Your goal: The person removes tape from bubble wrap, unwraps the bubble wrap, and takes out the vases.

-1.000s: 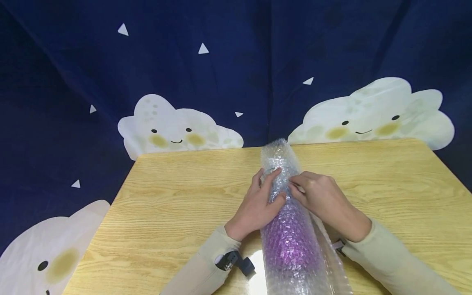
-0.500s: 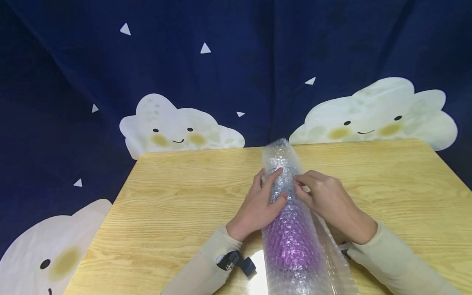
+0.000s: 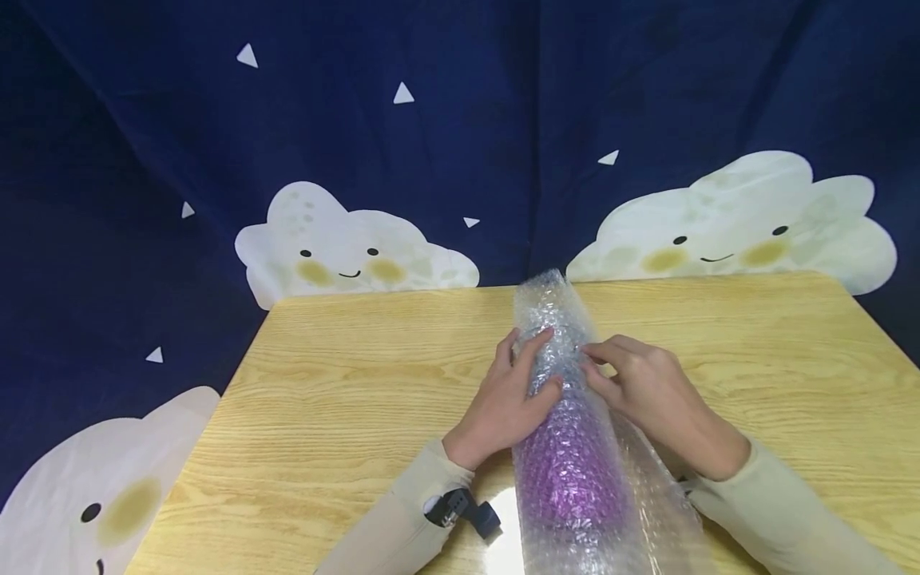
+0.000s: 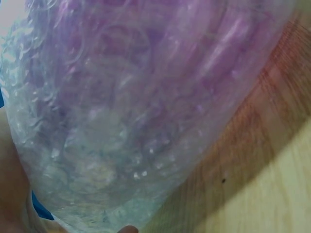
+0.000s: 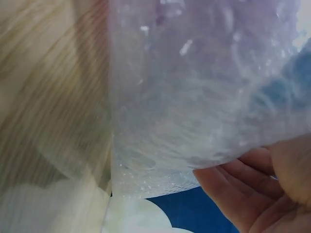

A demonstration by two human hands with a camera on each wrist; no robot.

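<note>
Head view: bubble wrap [image 3: 575, 479] under left fingers [image 3: 533, 349].

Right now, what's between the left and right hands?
Bubble wrap, with something purple showing through, lies between left hand and right hand; the head view shows it.

We see bubble wrap [image 3: 549, 303] of clear plastic, glossy and bumpy, throwing small bright glints; the finish of the purple thing [image 3: 575, 479] beneath it is hidden from us. The desk [image 3: 359, 367] looks to us like smooth, grained wood with a glossy glare. The backdrop [image 3: 460, 136] reads as matt, creased cloth, the sleeves [image 3: 391, 511] as matt fabric.
</note>
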